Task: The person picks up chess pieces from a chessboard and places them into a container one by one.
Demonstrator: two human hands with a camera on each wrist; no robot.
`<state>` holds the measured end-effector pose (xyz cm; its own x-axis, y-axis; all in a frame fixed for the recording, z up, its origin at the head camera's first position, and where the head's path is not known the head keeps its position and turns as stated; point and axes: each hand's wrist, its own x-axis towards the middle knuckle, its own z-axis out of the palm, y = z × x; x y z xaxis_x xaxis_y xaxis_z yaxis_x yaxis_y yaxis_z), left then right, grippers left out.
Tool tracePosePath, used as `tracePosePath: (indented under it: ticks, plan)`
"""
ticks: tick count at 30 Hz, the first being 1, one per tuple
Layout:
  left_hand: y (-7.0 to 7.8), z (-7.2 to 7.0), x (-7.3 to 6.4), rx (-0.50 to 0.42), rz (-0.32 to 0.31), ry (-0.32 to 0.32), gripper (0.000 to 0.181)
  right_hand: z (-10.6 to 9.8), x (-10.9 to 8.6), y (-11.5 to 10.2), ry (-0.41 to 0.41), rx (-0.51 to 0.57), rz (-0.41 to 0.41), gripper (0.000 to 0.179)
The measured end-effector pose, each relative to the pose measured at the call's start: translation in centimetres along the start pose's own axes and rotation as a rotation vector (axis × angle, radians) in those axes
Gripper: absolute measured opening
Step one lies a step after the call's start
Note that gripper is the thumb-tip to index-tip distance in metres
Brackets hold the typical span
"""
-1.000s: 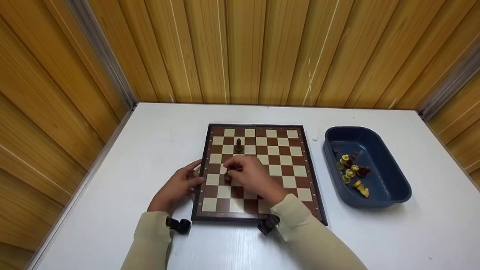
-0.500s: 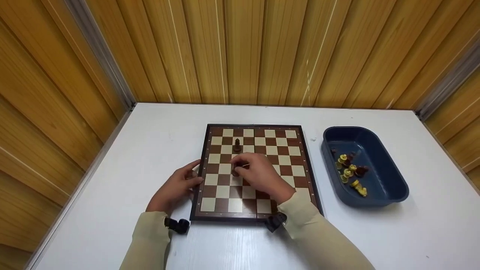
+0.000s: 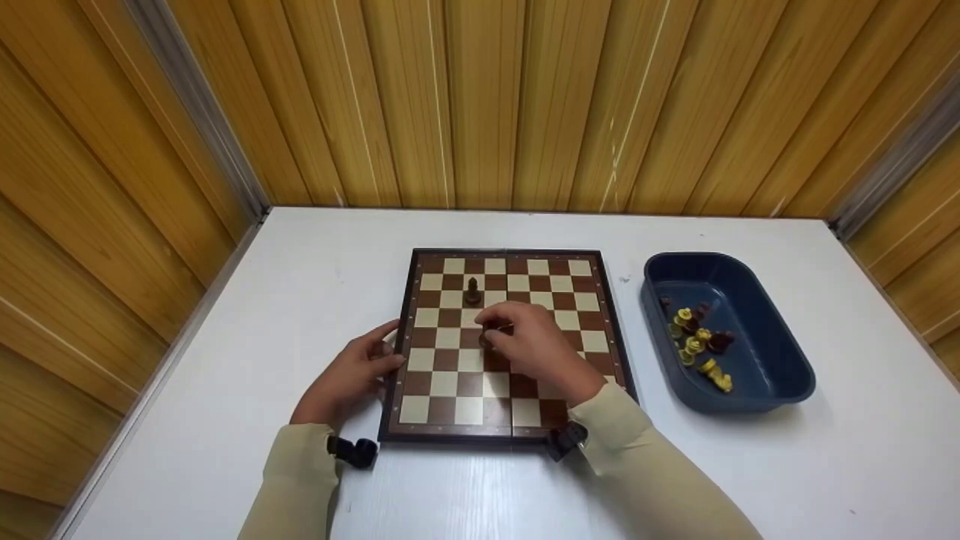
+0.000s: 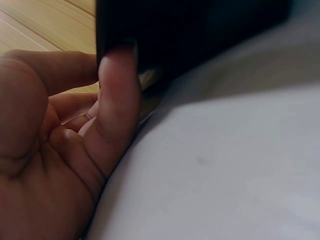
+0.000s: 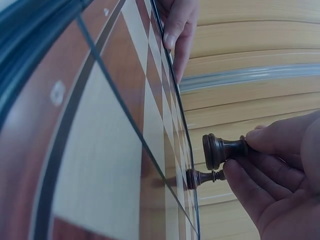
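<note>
In the head view my right hand [image 3: 529, 337] pinches a dark brown chess piece [image 5: 215, 151] above the chessboard [image 3: 442, 386]. The right wrist view shows its round base below the thumb and fingers, apart from the squares; its top is hidden in the hand. Another dark chess piece [image 3: 472, 291] with a pointed top, like a bishop, stands upright farther up the board. At the board's left edge my left hand [image 3: 356, 375] touches the dark rim with thumb and forefinger spread. The left wrist view has its fingers against the board's dark side.
Right of the board stands a dark blue tub [image 3: 780, 330]. Several yellow and dark chess pieces, among them a yellow piece [image 3: 716, 376], lie along its left part. A white table [image 3: 315, 277] carries everything, with wood-patterned walls [image 3: 480, 105] behind and beside it.
My right hand has moved to the right and slightly away from me across the board with the chess piece. My left hand keeps its place at the edge.
</note>
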<state>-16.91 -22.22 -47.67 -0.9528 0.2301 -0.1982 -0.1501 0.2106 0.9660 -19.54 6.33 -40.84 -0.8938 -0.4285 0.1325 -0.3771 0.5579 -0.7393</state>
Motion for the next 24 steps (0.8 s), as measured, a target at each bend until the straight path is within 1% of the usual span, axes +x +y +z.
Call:
tracePosePath:
  ticks: [7,15,24]
  plan:
    - [0.2,0.1,-0.2,-0.002,-0.011,0.014,0.067,-0.7,-0.3,0.8,0.020,-0.002,0.029,0.022]
    - [0.2,0.0,-0.1,0.003,-0.007,0.024,0.067,-1.5,-0.6,1.9,0.048,0.021,0.029,0.021]
    - [-0.1,0.0,0.0,-0.007,-0.005,0.004,0.067,-2.1,-1.4,2.7,0.073,0.019,0.029,0.022]
